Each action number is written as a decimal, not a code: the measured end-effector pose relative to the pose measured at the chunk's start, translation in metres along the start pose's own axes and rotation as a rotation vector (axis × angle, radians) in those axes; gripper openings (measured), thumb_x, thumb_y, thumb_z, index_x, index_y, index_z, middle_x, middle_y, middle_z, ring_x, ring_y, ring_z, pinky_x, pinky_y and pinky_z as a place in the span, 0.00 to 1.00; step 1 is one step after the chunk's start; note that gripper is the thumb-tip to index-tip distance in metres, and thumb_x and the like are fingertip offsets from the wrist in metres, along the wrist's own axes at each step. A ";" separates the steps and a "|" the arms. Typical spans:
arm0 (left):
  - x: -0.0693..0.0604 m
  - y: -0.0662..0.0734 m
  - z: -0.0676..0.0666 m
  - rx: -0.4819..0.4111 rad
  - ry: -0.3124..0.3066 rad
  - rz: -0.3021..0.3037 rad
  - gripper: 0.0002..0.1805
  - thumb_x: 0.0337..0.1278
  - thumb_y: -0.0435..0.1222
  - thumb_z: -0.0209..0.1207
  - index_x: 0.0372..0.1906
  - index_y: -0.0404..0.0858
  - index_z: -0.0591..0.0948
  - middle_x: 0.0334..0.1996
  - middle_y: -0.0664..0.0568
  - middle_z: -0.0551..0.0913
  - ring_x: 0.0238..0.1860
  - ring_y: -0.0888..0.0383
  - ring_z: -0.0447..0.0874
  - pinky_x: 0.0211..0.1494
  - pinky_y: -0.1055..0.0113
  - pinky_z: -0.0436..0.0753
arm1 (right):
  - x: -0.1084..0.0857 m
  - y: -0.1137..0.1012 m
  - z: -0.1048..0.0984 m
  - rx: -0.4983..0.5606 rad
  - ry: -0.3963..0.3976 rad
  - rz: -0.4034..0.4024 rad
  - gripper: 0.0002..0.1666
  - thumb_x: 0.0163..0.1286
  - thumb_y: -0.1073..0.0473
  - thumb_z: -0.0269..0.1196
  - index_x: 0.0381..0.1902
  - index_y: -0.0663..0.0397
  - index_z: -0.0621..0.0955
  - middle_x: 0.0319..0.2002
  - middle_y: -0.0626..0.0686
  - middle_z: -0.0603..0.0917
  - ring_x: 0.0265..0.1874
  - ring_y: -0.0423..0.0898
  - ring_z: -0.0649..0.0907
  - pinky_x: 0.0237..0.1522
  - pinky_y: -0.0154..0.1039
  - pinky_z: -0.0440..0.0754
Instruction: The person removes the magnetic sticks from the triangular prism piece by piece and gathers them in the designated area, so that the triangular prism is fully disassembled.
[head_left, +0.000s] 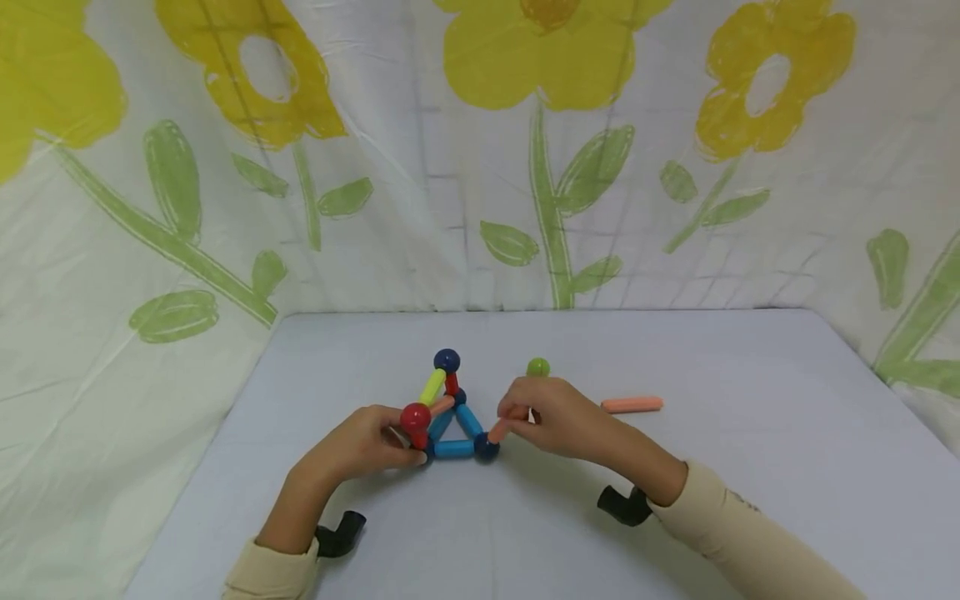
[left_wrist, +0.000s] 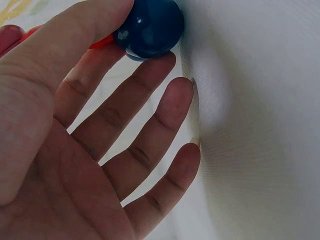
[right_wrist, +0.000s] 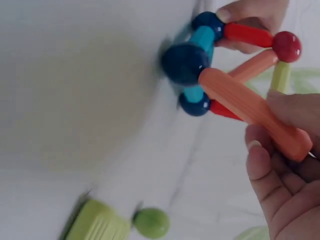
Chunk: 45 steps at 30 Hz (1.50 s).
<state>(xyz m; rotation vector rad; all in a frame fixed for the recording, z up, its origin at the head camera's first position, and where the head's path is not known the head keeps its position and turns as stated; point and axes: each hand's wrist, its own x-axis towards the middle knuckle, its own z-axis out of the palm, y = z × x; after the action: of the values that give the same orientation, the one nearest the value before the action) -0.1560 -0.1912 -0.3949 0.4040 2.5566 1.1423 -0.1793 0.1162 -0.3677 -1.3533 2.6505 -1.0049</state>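
Observation:
A magnetic-stick frame stands on the table, its base a triangle of light-blue rods [head_left: 454,449] joined by dark-blue balls. Upright red rods carry a red ball [head_left: 415,417] and another dark-blue ball [head_left: 447,361], bridged by a yellow-green rod [head_left: 432,387]. One orange rod [head_left: 442,406] slants within the frame. My left hand [head_left: 360,446] holds the base's left corner ball [left_wrist: 152,27] between thumb and fingers. My right hand [head_left: 555,417] pinches a second orange rod [right_wrist: 250,107], tilted, its lower end touching the right corner ball [right_wrist: 185,65].
Behind my right hand lies a green ball [head_left: 538,367]. A loose orange rod [head_left: 632,405] is farther right. The right wrist view also shows a yellow-green rod [right_wrist: 97,222] beside the green ball. Black curved pieces [head_left: 341,535] sit by both wrists. A flowered cloth [head_left: 465,167] hangs behind the table.

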 end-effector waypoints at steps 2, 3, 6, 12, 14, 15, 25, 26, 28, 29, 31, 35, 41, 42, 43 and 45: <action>0.000 -0.001 0.000 0.004 0.002 -0.001 0.15 0.48 0.38 0.76 0.41 0.38 0.87 0.35 0.54 0.86 0.35 0.56 0.84 0.40 0.61 0.84 | -0.009 -0.001 -0.001 -0.048 -0.025 0.025 0.04 0.65 0.65 0.71 0.38 0.53 0.87 0.34 0.41 0.84 0.29 0.34 0.78 0.31 0.30 0.79; 0.000 -0.001 0.000 0.006 0.001 -0.001 0.15 0.48 0.38 0.76 0.41 0.38 0.87 0.34 0.54 0.86 0.35 0.56 0.84 0.39 0.61 0.84 | -0.014 -0.001 0.000 -0.068 -0.032 0.036 0.04 0.64 0.64 0.71 0.37 0.53 0.87 0.34 0.41 0.84 0.29 0.34 0.78 0.32 0.30 0.80; 0.000 -0.001 -0.001 0.014 -0.003 0.001 0.15 0.48 0.39 0.76 0.42 0.40 0.87 0.33 0.54 0.84 0.34 0.56 0.82 0.37 0.62 0.83 | -0.024 0.001 0.004 -0.089 -0.040 0.102 0.03 0.64 0.64 0.71 0.35 0.51 0.87 0.32 0.41 0.84 0.29 0.34 0.79 0.32 0.30 0.79; 0.002 -0.001 0.000 0.013 -0.013 0.008 0.16 0.49 0.39 0.76 0.43 0.41 0.87 0.34 0.54 0.84 0.34 0.56 0.81 0.38 0.62 0.83 | -0.033 0.005 0.010 -0.084 -0.019 0.151 0.04 0.63 0.65 0.71 0.33 0.51 0.86 0.32 0.42 0.84 0.29 0.35 0.78 0.31 0.32 0.79; 0.002 0.000 0.000 0.017 -0.014 0.009 0.16 0.50 0.39 0.76 0.44 0.41 0.86 0.34 0.54 0.84 0.34 0.56 0.81 0.38 0.62 0.83 | -0.035 0.006 0.012 -0.082 -0.011 0.161 0.05 0.63 0.66 0.71 0.33 0.51 0.85 0.32 0.43 0.84 0.30 0.36 0.79 0.32 0.32 0.80; 0.003 0.000 0.000 0.021 -0.013 0.010 0.16 0.50 0.39 0.76 0.44 0.41 0.87 0.34 0.54 0.84 0.34 0.56 0.81 0.38 0.62 0.83 | -0.035 0.007 0.013 -0.079 -0.009 0.169 0.06 0.63 0.67 0.71 0.33 0.51 0.85 0.32 0.43 0.85 0.30 0.36 0.79 0.32 0.33 0.80; 0.001 0.002 -0.001 0.019 -0.015 -0.003 0.15 0.49 0.39 0.76 0.43 0.41 0.87 0.34 0.54 0.84 0.34 0.55 0.81 0.38 0.62 0.83 | -0.041 0.007 0.031 -0.177 -0.058 0.265 0.05 0.61 0.66 0.73 0.32 0.52 0.85 0.26 0.41 0.82 0.25 0.35 0.76 0.29 0.32 0.78; 0.001 0.002 -0.001 0.018 -0.016 -0.003 0.15 0.50 0.39 0.76 0.43 0.41 0.87 0.34 0.54 0.84 0.34 0.55 0.81 0.38 0.62 0.82 | -0.042 0.006 0.032 -0.178 -0.049 0.262 0.06 0.60 0.66 0.73 0.31 0.52 0.85 0.26 0.41 0.82 0.25 0.34 0.76 0.29 0.32 0.78; 0.002 0.001 -0.001 0.018 -0.015 -0.004 0.15 0.50 0.39 0.75 0.42 0.41 0.87 0.34 0.54 0.84 0.34 0.55 0.81 0.37 0.61 0.82 | -0.042 0.005 0.033 -0.185 -0.034 0.249 0.06 0.59 0.66 0.73 0.30 0.52 0.85 0.26 0.41 0.82 0.25 0.34 0.76 0.29 0.31 0.78; 0.002 0.001 -0.001 0.018 -0.014 -0.006 0.14 0.50 0.39 0.76 0.42 0.41 0.87 0.34 0.54 0.84 0.34 0.55 0.81 0.37 0.61 0.82 | -0.042 0.005 0.033 -0.192 -0.029 0.237 0.06 0.59 0.67 0.73 0.29 0.52 0.85 0.26 0.41 0.82 0.25 0.34 0.77 0.29 0.31 0.78; 0.002 0.000 -0.001 0.012 -0.008 -0.018 0.15 0.49 0.39 0.76 0.42 0.40 0.87 0.33 0.54 0.84 0.33 0.55 0.81 0.37 0.61 0.82 | -0.043 0.005 0.033 -0.210 -0.024 0.223 0.07 0.58 0.67 0.74 0.28 0.51 0.86 0.26 0.41 0.83 0.26 0.34 0.77 0.30 0.31 0.79; 0.001 -0.001 0.000 0.001 0.000 -0.033 0.16 0.48 0.40 0.77 0.41 0.38 0.86 0.33 0.54 0.85 0.33 0.55 0.81 0.38 0.61 0.82 | -0.046 0.004 0.029 -0.234 -0.035 0.239 0.07 0.56 0.67 0.75 0.26 0.51 0.87 0.26 0.40 0.84 0.27 0.34 0.79 0.30 0.32 0.79; 0.001 0.000 0.002 0.011 -0.004 -0.046 0.16 0.48 0.40 0.76 0.43 0.40 0.87 0.34 0.54 0.84 0.34 0.55 0.81 0.38 0.61 0.82 | -0.060 0.003 0.017 -0.216 -0.084 0.316 0.08 0.52 0.67 0.77 0.23 0.49 0.88 0.25 0.38 0.81 0.26 0.33 0.77 0.29 0.32 0.79; 0.001 0.000 0.002 0.014 -0.005 -0.046 0.16 0.49 0.40 0.76 0.43 0.41 0.87 0.34 0.54 0.84 0.34 0.55 0.80 0.38 0.61 0.82 | -0.063 0.004 0.013 -0.208 -0.096 0.331 0.10 0.52 0.67 0.77 0.21 0.47 0.88 0.24 0.37 0.80 0.25 0.33 0.76 0.28 0.32 0.77; 0.001 0.000 0.002 0.013 -0.005 -0.045 0.16 0.49 0.40 0.76 0.43 0.41 0.87 0.34 0.53 0.84 0.34 0.55 0.81 0.37 0.61 0.82 | -0.067 0.004 0.009 -0.196 -0.108 0.347 0.11 0.52 0.68 0.76 0.20 0.46 0.87 0.24 0.37 0.79 0.25 0.33 0.75 0.27 0.32 0.77; 0.001 0.001 0.002 0.014 -0.006 -0.038 0.16 0.49 0.40 0.76 0.43 0.41 0.87 0.34 0.53 0.84 0.34 0.55 0.81 0.37 0.62 0.82 | -0.074 0.005 0.001 -0.183 -0.140 0.369 0.14 0.52 0.69 0.75 0.18 0.45 0.85 0.23 0.36 0.78 0.23 0.33 0.73 0.25 0.32 0.75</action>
<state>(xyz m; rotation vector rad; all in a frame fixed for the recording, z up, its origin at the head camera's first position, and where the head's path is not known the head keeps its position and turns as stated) -0.1562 -0.1887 -0.3954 0.3595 2.5571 1.1090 -0.1364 0.1718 -0.3912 -0.8638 2.7903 -0.6162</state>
